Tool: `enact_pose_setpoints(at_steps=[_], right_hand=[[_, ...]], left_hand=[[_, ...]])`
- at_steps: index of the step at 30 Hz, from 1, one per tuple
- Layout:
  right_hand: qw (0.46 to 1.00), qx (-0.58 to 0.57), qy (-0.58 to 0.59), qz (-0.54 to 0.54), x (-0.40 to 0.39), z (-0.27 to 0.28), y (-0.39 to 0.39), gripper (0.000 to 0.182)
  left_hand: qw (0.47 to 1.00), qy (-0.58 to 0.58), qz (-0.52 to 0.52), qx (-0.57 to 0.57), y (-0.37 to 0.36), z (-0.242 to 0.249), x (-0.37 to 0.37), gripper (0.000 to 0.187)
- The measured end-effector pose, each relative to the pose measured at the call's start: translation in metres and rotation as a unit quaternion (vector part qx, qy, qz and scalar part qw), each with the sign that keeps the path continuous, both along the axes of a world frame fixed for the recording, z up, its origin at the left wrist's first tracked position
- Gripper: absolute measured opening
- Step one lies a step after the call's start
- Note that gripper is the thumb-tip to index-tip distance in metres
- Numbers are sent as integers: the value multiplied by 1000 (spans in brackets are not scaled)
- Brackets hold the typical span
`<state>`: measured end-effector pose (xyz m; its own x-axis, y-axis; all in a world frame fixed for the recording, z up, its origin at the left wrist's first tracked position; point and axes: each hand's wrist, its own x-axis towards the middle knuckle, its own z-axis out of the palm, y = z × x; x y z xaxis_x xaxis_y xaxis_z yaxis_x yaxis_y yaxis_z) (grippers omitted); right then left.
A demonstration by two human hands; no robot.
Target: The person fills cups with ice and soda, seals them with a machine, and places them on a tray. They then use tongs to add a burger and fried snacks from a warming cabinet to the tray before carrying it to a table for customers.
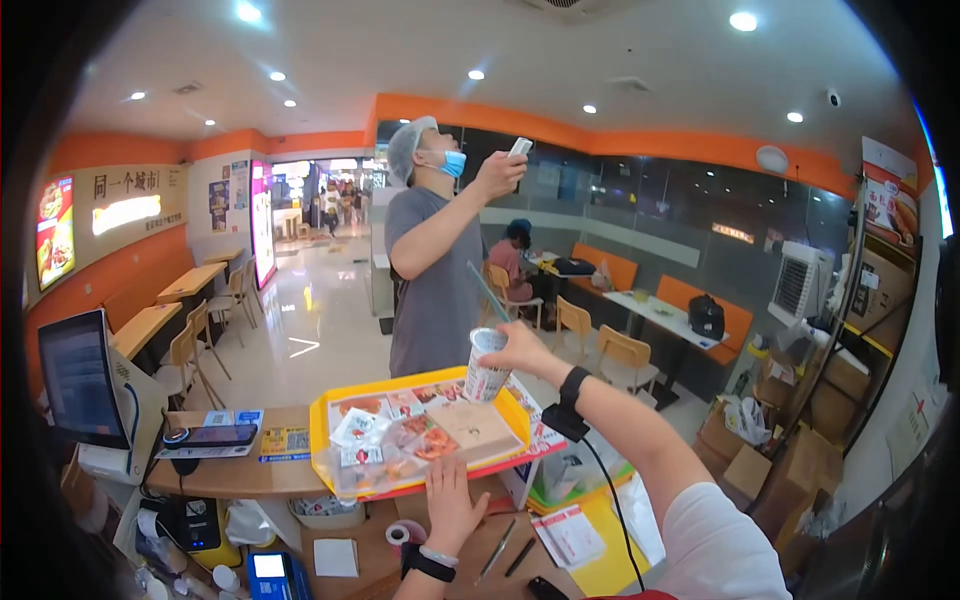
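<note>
- The right hand (522, 350) reaches out over the far right corner of the tray (322, 420), its fingers wrapped around the upper part of a paper cup (485, 366).
- The cup is upright, printed in red and white, with its base at the tray's back edge; whether it rests on the tray or is just above it I cannot tell.
- A thin straw (488, 290) stands out of the cup and leans to the left.
- A black band (573, 385) sits on the right wrist, with a dark cable (610, 490) running down from it along the forearm.
- The left hand (452, 507) rests at the near edge of the tray, fingers spread and pointing forward, the fingertips touching the rim.
- The tray is yellow with a red edge and lies on the wooden counter (235, 475); a printed paper liner covers it.
- On the tray lie a flat brown paper package (475, 425) and, to its left, small sauce packets (358, 428) under clear plastic.
- Left of the tray on the counter lies a phone (210, 436), and further left stands a screen (75, 380).
- Beyond the counter a person (435, 250) in a grey shirt, hair net and blue mask stands holding a phone up in one hand.
</note>
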<state>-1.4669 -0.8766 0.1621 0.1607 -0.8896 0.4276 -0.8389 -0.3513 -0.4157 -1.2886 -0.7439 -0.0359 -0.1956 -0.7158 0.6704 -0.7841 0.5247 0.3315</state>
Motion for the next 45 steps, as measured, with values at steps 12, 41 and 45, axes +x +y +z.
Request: enact_pose_setpoints(at_steps=[12,41,45], right_hand=[[994,85,67,-9,32,-41,-85,81],[849,371,-289,242,123,-93,-6,43],[850,366,-303,229,141,-105,-1,37]], left_hand=[[1000,-8,1,-2,-9,-3,-1,58],[977,199,-13,79,92,9,30,35],[975,195,71,79,132,-5,58,34]])
